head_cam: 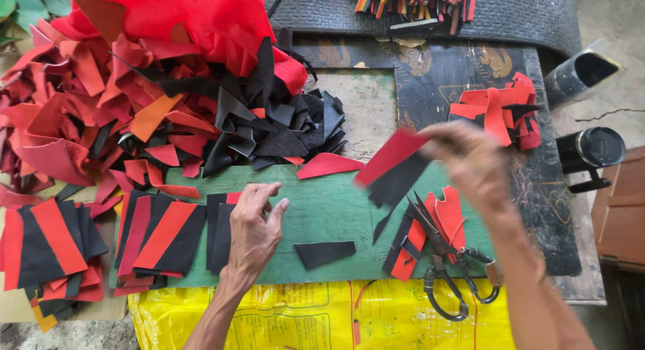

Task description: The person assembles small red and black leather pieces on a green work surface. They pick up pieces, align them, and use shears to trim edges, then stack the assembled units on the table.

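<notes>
Right hand (470,158), blurred, pinches a red strip (393,155) and black strip (398,182) together; they hang to its left above the green board (329,209). Left hand (254,226) rests fingers loosely spread on a black piece (218,236) beside the stacked red-and-black strips (164,239). Judgement: edges should be squared before laying the pair flat.

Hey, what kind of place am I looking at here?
Probably a small craft or leather-goods workshop: a heap of red and black offcuts covers the green worktable, black scissors lie ready, and the right hand holds cut strips.
</notes>
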